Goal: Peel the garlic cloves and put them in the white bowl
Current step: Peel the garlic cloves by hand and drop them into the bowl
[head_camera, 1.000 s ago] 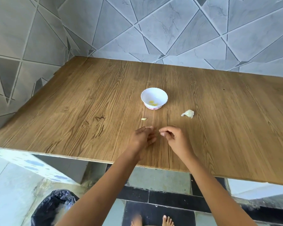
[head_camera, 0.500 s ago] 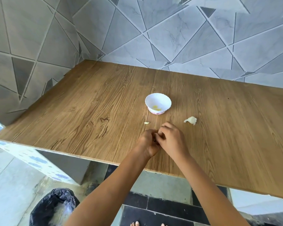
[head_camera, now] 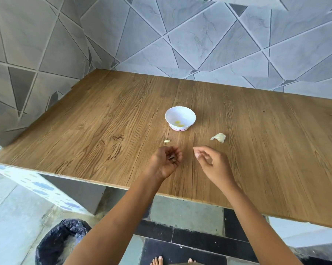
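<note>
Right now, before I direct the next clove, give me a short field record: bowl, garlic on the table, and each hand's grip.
table: wooden, against a tiled wall
white bowl: upright, yellow peeled cloves inside
small garlic piece: on the table, front-left of the bowl
garlic lump: on the table, front-right of the bowl, apart from it
left hand: fingers curled, contents unclear
right hand: pinches a small pale bit, clove or skin unclear

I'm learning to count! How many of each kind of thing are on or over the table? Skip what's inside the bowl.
White bowl: 1
Loose garlic pieces: 2, small piece, bigger piece
Hands: 2, left hand, right hand
Total: 5
</note>
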Demonstrator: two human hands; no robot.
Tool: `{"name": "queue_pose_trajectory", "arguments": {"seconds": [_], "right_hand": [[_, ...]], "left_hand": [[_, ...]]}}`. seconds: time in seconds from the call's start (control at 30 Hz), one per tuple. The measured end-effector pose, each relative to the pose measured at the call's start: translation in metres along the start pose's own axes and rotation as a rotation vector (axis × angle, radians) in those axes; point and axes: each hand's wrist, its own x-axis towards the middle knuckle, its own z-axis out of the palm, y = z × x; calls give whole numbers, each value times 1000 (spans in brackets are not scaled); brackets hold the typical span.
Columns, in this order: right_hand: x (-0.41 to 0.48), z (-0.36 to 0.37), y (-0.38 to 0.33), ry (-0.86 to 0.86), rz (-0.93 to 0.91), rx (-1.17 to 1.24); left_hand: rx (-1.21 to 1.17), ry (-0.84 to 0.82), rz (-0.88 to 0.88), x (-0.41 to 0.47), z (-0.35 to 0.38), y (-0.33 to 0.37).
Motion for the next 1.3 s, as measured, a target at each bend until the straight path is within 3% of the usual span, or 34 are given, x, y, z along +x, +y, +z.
{"name": "queue_pose_trajectory", "arguments": {"seconds": [0.17, 0.37, 0.5, 0.6, 0.73, 0.83, 1.1, 1.2, 1.3], "right_hand": [[-22, -3, 17, -167, 109, -138], [-46, 12, 18, -426, 21, -541], [-60, 31, 4, -500, 18, -589], [-59, 41, -1, -455, -20, -495], [-48, 43, 5, -124, -154, -397], [-29, 40, -1, -192, -65, -291], [-18, 61, -17, -324, -30, -212], [-13, 62, -13, -283, -1, -282], [-1, 46, -11, -120, 69, -157]], "left_hand": [[-32, 15, 29, 2, -12, 4], [-28, 16, 50, 2, -20, 0], [-20, 4, 64, 1, -20, -4], [-30, 7, 59, 0, -18, -5], [-26, 1, 65, -2, -20, -3], [-22, 11, 76, -2, -23, 0], [-36, 20, 99, -5, -30, 7], [-26, 24, 104, -8, -32, 10], [-7, 19, 97, -9, -33, 10]]}}
